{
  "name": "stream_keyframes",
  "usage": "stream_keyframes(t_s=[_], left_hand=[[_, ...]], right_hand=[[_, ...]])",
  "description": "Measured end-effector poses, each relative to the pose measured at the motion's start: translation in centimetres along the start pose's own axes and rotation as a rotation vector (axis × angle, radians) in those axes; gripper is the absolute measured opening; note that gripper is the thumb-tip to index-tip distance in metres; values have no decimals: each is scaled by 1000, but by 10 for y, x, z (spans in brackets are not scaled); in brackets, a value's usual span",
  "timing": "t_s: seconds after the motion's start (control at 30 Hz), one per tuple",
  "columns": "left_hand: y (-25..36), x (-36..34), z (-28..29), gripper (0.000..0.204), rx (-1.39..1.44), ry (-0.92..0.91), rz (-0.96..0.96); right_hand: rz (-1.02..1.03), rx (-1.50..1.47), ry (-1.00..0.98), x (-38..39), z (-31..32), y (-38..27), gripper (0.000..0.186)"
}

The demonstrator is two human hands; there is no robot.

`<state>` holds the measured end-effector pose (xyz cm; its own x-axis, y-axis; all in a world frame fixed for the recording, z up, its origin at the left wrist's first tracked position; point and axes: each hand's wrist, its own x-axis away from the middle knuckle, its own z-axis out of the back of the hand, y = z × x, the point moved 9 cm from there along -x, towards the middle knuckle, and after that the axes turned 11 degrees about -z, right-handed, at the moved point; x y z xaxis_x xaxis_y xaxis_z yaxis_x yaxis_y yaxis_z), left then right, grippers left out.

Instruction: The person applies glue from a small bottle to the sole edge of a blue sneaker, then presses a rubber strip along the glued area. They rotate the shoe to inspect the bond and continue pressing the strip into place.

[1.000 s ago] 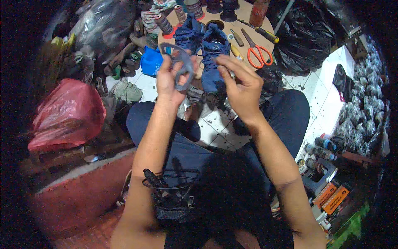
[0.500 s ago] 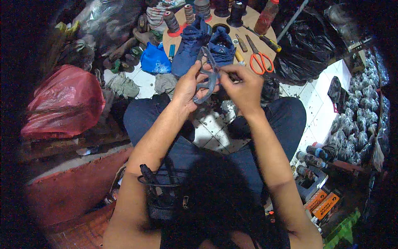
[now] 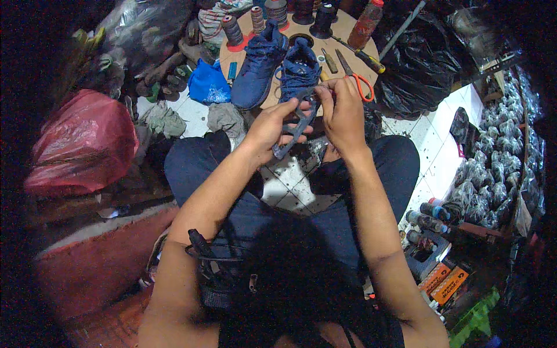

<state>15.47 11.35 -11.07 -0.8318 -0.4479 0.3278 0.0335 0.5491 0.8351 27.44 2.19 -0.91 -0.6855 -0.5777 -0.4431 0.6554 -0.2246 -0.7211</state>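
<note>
A thin grey, sole-shaped rubbery piece with large openings (image 3: pixel 303 123) is held over my lap, in front of the round table. My left hand (image 3: pixel 268 129) grips its left side, fingers showing through the openings. At its far end, my right hand (image 3: pixel 344 116) has thumb and fingers pinched together; whatever lies between those fingertips is too small to make out. Just beyond stand two dark blue laced shoes, the left one (image 3: pixel 255 72) and the right one (image 3: pixel 299 66). Orange-handled scissors (image 3: pixel 365 87) lie beside my right hand, partly hidden by it.
On the wooden round table (image 3: pixel 348 43) are thread spools (image 3: pixel 232 32), a screwdriver (image 3: pixel 370 60), an awl-like tool (image 3: pixel 330 62) and a red-capped bottle (image 3: pixel 366 24). A blue bag (image 3: pixel 208 82) and grey rags (image 3: pixel 225 119) lie left; a black plastic bag (image 3: pixel 412 75) sits right.
The grey piece has tilted and lowered slightly, its far end turning toward the right. My right hand has risen, now covering part of the scissors. The whole view has shifted slightly.
</note>
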Motion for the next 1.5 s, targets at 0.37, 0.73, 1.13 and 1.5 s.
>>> stream_keyframes(t_s=[0.37,0.73,1.13,1.5], left_hand=[[-11,-7,9,40,291,28,84],[7,-10,22,32,348,81,-35],[20,-15,4,33,463,-40,-155],[23,-22,33,32,479,71,-199]], right_hand=[[-76,-363,221,6,31,-3,15],[88,-84,-274,41,-45,-37,15],[-84,-283,-288,41,-47,-38,12],[-86,-421,-504,50,-46,-51,15]])
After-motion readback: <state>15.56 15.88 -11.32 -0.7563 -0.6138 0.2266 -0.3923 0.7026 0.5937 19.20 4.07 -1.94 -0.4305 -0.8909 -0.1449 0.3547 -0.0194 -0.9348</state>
